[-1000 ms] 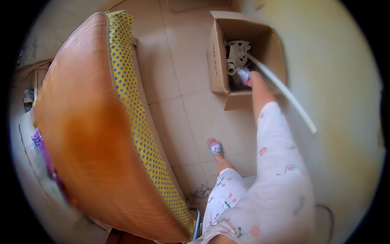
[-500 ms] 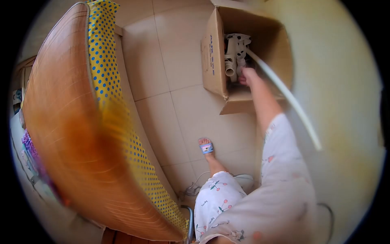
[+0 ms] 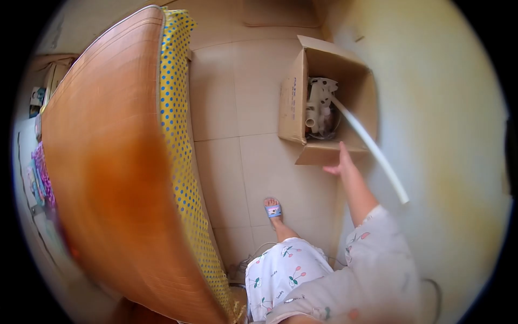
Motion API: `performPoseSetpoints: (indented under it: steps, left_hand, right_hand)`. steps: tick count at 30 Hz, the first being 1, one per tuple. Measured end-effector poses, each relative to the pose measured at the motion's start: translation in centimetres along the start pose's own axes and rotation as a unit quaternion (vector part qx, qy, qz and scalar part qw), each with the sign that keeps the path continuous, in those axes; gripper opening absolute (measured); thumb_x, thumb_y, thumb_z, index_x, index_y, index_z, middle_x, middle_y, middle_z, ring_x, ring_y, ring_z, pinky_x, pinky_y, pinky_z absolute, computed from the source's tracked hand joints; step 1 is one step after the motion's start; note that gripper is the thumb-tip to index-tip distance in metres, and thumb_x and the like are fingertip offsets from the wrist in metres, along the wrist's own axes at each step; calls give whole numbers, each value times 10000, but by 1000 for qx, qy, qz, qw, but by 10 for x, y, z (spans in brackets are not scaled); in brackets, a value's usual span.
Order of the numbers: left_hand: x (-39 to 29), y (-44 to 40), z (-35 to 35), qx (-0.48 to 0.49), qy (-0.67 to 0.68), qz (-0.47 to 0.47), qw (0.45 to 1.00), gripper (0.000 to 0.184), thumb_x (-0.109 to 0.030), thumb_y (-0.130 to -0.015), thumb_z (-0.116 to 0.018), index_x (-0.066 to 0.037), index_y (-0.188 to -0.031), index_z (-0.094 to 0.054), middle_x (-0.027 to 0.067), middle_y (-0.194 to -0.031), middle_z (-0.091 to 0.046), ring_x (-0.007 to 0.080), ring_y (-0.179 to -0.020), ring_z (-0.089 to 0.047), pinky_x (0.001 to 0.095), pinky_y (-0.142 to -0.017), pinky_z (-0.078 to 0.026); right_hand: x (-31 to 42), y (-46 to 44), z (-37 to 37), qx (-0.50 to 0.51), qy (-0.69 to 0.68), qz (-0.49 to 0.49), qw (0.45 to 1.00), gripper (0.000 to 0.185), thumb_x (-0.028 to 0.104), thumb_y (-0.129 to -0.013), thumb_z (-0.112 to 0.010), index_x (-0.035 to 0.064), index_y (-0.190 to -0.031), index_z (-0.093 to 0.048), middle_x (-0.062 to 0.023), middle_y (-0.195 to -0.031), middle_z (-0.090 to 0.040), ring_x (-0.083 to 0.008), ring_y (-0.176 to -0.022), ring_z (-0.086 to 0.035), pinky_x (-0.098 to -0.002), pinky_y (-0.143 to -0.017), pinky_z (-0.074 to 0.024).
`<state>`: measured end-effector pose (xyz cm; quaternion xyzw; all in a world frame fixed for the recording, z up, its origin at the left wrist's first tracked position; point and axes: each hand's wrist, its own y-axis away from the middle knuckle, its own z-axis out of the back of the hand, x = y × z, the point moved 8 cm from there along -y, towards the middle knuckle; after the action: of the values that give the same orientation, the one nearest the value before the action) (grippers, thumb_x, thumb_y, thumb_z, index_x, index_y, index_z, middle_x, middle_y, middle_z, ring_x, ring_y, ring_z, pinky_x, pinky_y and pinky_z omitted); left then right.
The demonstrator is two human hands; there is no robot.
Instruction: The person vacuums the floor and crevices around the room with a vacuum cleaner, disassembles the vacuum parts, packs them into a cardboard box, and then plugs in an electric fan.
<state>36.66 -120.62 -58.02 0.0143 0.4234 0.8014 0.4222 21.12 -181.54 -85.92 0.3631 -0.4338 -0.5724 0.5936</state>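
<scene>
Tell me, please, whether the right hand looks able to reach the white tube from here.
Probably yes: the right hand looks empty, and the white tube juts out of the open box, apparently unblocked.

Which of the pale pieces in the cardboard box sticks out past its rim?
The long white tube: it slants out beyond the cardboard box, while the perforated piece and short pipe sit inside.

On your left, a bed with a brown mat and a yellow, blue-dotted sheet flanks beige floor tiles, while a pale, yellow-tinged wall stands on your right.
</scene>
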Motion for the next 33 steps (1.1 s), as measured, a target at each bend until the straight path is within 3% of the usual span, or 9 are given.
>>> performPoseSetpoints:
  steps: [4,12,19,22,24,25,26,27,33]
  left_hand:
    - [16,14,4,-10,9,2,1000,332,0,-657,-691,-68,-879,-453,57,-869,-498,146,-776,-476,283,-654,-410]
    - [72,55,27,-52,6,36,998,312,-9,-663,-693,-75,-870,-470,25,-831,-501,118,-738,-473,266,-621,-411]
    - [137,134,75,-82,9,78,994,294,-17,-668,-695,-81,-862,-485,-3,-799,-504,93,-705,-470,250,-592,-411]
    - [166,172,99,-82,25,61,994,286,-20,-670,-696,-84,-859,-492,-15,-785,-506,83,-690,-468,244,-580,-411]
    - [188,190,101,-56,21,56,997,244,-20,-759,-611,-58,-938,-449,16,-796,-510,106,-699,-489,262,-628,-439]
    - [195,194,110,-107,48,69,991,221,8,-693,-657,-69,-848,-520,-7,-730,-514,88,-617,-473,238,-529,-421]
    - [233,197,128,-91,12,71,993,493,20,-568,-702,-17,-991,-450,114,-977,-558,201,-887,-549,340,-767,-458]
    - [244,196,147,-136,-97,91,982,485,-6,-529,-718,-18,-965,-504,54,-907,-554,168,-809,-535,322,-720,-454]
    - [300,274,196,-280,-74,109,951,379,-145,-613,-720,-11,-908,-524,84,-814,-562,205,-718,-545,339,-671,-453]
  right_hand:
    - [38,-52,-21,95,-134,73,984,259,149,-819,-386,-5,-1026,-402,-199,-1041,-462,-361,-965,-477,-571,-804,-450]
    - [175,-80,-94,154,-104,168,968,379,257,-852,-449,-24,-1095,-371,-222,-1063,-444,-361,-952,-490,-544,-754,-486]
    - [240,-94,-186,250,-125,310,909,567,300,-866,-486,52,-1312,-238,-112,-1374,-229,-314,-1227,-282,-517,-988,-263]
    - [182,-110,-168,229,-16,376,898,573,302,-868,-487,39,-1311,-237,-117,-1371,-239,-294,-1224,-289,-477,-1014,-232]
    - [75,-105,-137,263,59,264,926,451,313,-855,-519,37,-1189,-393,-101,-1209,-416,-224,-1083,-401,-394,-985,-281]
    - [16,-119,-104,335,118,215,910,323,320,-861,-511,68,-1057,-467,-53,-1011,-483,-166,-911,-455,-321,-830,-365]
    - [-44,-134,-69,404,184,170,880,240,328,-866,-503,99,-926,-540,-5,-813,-550,-108,-740,-510,-248,-675,-450]
    - [-98,-92,-18,284,203,190,917,214,322,-877,-486,118,-841,-542,20,-690,-529,-90,-626,-502,-210,-560,-441]
    - [-281,-2,255,215,535,59,815,344,306,-869,-500,40,-1082,-457,-109,-989,-575,-195,-851,-587,-294,-654,-499]
